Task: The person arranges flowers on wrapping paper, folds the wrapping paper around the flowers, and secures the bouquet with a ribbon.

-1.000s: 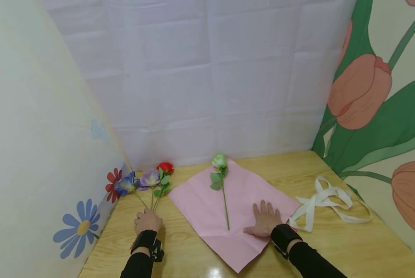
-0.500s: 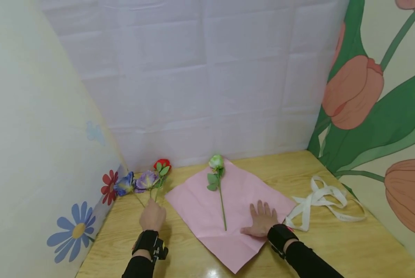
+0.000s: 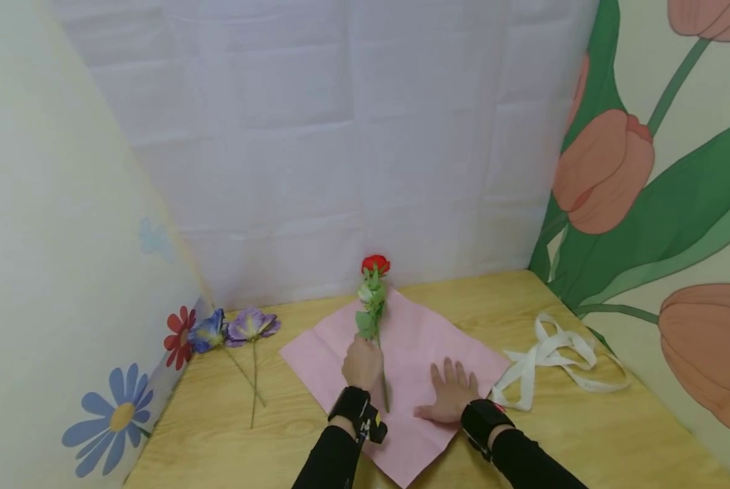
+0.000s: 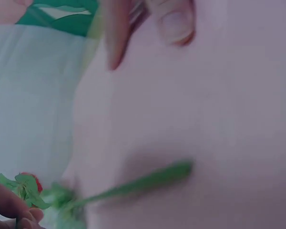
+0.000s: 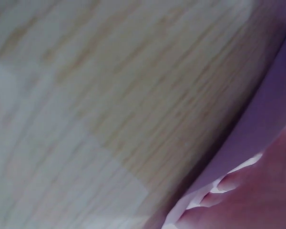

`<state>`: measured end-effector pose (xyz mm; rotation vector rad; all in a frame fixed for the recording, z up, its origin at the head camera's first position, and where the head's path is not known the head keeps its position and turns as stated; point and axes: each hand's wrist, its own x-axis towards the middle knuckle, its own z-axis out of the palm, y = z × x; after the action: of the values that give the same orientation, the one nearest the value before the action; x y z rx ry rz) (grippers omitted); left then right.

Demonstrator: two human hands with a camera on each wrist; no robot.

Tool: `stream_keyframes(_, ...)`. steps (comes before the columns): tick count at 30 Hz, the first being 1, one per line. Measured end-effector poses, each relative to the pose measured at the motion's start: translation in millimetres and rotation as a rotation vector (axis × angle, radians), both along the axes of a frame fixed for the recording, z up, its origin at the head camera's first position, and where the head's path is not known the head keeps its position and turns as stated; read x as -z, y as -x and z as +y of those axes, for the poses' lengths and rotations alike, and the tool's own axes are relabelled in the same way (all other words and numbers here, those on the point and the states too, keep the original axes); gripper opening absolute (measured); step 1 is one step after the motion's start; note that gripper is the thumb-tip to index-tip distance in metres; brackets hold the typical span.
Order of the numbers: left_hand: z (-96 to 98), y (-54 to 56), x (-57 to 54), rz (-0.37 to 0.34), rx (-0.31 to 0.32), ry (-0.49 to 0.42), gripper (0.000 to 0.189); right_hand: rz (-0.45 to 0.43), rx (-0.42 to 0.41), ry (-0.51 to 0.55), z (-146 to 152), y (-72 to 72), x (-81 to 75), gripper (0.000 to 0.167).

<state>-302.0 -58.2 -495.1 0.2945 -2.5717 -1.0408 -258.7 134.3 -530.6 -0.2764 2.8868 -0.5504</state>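
My left hand [image 3: 362, 365] pinches the stem of a red rose [image 3: 375, 264] over the pink wrapping paper [image 3: 410, 448]. Under and beside it lies the pale green-white rose [image 3: 365, 293], its bloom partly covered by the red rose's leaves. In the left wrist view, fingertips [image 4: 26, 217] hold the rose stem at the lower left corner, and a green stem [image 4: 148, 182] crosses the paper. Fingers spread, my right hand [image 3: 449, 394] rests flat on the right part of the paper. The right wrist view catches only part of that hand [image 5: 248, 195] at the paper's edge.
A blue flower [image 3: 208, 331] and a purple flower [image 3: 252, 324] lie on the wooden table [image 3: 218, 441] at the left, stems crossing. A loose white ribbon [image 3: 548, 356] lies right of the paper. A white backdrop [image 3: 279, 149] stands behind the table.
My left hand has picked the red rose from beside the blue and purple flowers and carried it right, over the paper. My right hand has stayed on the paper. The head view has shifted slightly.
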Motion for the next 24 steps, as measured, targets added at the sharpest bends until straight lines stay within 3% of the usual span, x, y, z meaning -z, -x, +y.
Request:
stream_keyframes(5,24.8,1.2,26.5,0.009,-0.028,0.116,0.014,-0.029,0.004,-0.006,-3,-4.8,-3.7,0.107)
stream_keyframes(9,29.7,4.0,37.7,0.04,-0.034,0.189,0.01,-0.043,0.006,-0.023,-1,-3.4,-8.9,0.107)
stream_keyframes(17,19.8,0.8,39.8,0.011,0.011,0.175,0.014,-0.059,0.007,-0.039,-1,0.9,-8.0,0.106)
stream_keyframes(24,9.6,-4.3,31.7,-0.053,0.064,0.146,0.031,-0.049,-0.003,-0.019,1,-2.0,-8.2,0.106)
